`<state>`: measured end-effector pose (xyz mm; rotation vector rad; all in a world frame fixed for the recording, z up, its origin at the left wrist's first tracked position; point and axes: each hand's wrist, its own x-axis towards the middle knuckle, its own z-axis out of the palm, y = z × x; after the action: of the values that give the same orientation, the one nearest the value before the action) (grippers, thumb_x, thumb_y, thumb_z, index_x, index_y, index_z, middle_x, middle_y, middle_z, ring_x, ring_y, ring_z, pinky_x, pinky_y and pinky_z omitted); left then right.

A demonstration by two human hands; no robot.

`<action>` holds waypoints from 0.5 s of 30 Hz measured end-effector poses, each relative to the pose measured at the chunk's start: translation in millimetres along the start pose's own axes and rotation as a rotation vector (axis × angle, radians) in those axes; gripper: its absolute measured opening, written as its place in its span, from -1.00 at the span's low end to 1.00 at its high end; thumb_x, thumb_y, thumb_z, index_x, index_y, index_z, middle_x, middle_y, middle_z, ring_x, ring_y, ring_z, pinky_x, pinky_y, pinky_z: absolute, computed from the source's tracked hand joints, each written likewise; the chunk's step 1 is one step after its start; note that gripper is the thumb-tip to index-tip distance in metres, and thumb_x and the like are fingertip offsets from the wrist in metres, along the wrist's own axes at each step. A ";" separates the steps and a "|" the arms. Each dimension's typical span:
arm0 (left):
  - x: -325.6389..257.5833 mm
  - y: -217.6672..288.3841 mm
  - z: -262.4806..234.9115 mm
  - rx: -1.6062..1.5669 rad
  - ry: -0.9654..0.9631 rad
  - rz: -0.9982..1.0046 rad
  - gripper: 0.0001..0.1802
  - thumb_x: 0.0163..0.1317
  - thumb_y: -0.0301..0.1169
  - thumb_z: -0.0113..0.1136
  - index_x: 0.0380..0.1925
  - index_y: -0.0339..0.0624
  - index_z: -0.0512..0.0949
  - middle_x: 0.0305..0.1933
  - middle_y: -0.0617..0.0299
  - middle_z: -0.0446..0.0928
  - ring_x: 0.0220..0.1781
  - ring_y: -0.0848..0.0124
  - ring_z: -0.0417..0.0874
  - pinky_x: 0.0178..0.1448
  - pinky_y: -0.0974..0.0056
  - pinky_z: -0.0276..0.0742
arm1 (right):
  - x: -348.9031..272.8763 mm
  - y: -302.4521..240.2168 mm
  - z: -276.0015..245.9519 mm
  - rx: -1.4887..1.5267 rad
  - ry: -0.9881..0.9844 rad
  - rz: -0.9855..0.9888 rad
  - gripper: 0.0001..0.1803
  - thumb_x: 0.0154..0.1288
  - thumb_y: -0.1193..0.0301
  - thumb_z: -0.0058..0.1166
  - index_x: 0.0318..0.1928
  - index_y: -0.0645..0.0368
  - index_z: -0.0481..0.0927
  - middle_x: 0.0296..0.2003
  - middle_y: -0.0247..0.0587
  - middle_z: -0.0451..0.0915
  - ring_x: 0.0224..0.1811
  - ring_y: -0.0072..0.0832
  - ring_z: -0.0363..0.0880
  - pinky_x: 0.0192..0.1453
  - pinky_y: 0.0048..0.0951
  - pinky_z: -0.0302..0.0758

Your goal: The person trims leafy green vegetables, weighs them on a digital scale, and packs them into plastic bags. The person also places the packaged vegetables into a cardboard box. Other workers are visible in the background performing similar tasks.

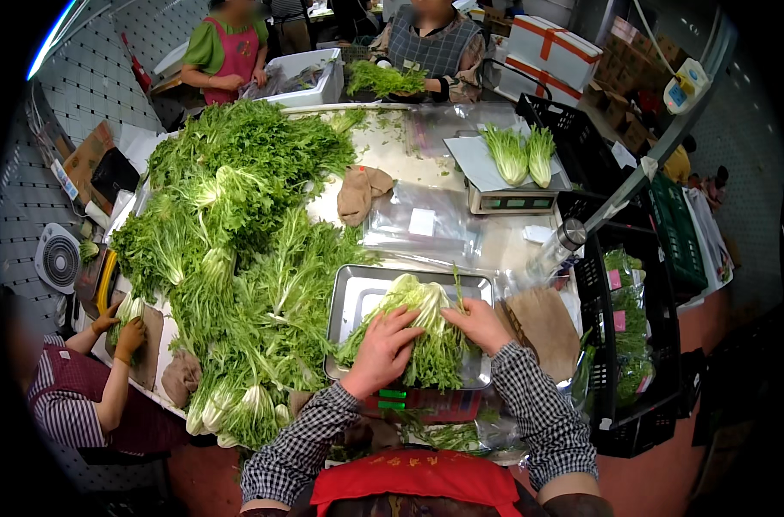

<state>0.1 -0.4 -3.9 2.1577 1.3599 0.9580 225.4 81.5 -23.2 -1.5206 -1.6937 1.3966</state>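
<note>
Head view: one head of leafy greens (426,297), lying in a metal tray (347,297), pale heart toward the far side, frilly ends toward me and reaching the near rim. My left hand (383,346), fingers spread, lies over the leaves without clenching. My right hand (480,326) is curled at their right edge beside a thin upright sprig; whether its fingertips pinch anything, I cannot tell. Hazards, as I judge them: leaves spilling over the near rim, if I drag the bunch my way; bruised or snapped ribs, from pressing too hard; a false reading on the red scale (435,405), which seems to sit under the tray, from the weight of my hands; stray leaves mixing in from the pile of greens (237,202) just left. Materials: tray, smooth, shiny, rectangular, round-cornered; greens, crisp pale ribs, feathery fringes; plastic bags (390,226), clear, flat, glossy; cloth (357,196), brown, soft, crumpled; bottle (550,255), clear, cylindrical; crate (595,345), black, rigid, perforated; my sleeves (543,409), checked, gathered fabric.
</note>
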 end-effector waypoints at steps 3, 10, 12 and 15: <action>0.4 0.9 -1.2 0.008 -0.010 0.002 -0.64 0.18 -0.54 0.12 0.00 -0.08 0.61 0.29 0.14 0.47 0.42 0.08 0.35 0.49 -0.15 0.12 | 8.5 12.4 8.6 0.000 -0.010 -0.075 -0.63 0.27 0.22 0.19 -0.19 0.35 0.65 -0.45 -0.23 0.63 -0.42 -0.57 0.54 -0.27 -0.36 0.48; 1.8 10.5 -4.3 0.159 -0.075 0.016 -0.47 0.15 -0.55 0.11 0.14 0.14 0.57 0.34 0.13 0.41 0.43 0.06 0.34 0.48 -0.16 0.14 | 0.6 -18.6 5.6 0.518 -0.141 0.212 -0.80 0.27 0.42 0.14 -0.21 0.33 0.63 -0.47 -0.37 0.56 -0.51 -0.61 0.50 -0.42 -0.54 0.43; 2.9 15.9 -5.1 0.242 -0.098 0.027 -0.44 0.13 -0.55 0.11 0.17 0.18 0.56 0.34 0.10 0.40 0.42 0.06 0.34 0.47 -0.16 0.16 | 0.0 -22.2 2.3 0.610 -0.164 0.276 -0.87 0.28 0.45 0.12 -0.28 0.28 0.61 -0.53 -0.41 0.49 -0.56 -0.66 0.44 -0.49 -0.58 0.39; 4.0 22.2 -4.4 0.390 -0.117 0.065 -0.46 0.09 -0.50 0.12 0.13 0.18 0.58 0.32 0.07 0.40 0.40 0.06 0.36 0.43 -0.15 0.19 | 1.5 -22.9 -3.3 0.748 -0.157 0.276 -0.91 0.28 0.45 0.12 -0.36 0.20 0.57 -0.57 -0.45 0.44 -0.63 -0.68 0.37 -0.56 -0.59 0.38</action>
<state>11.6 -6.6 14.9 2.5099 1.5277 0.6128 217.6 87.1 -2.0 -1.2415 -0.8628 2.0299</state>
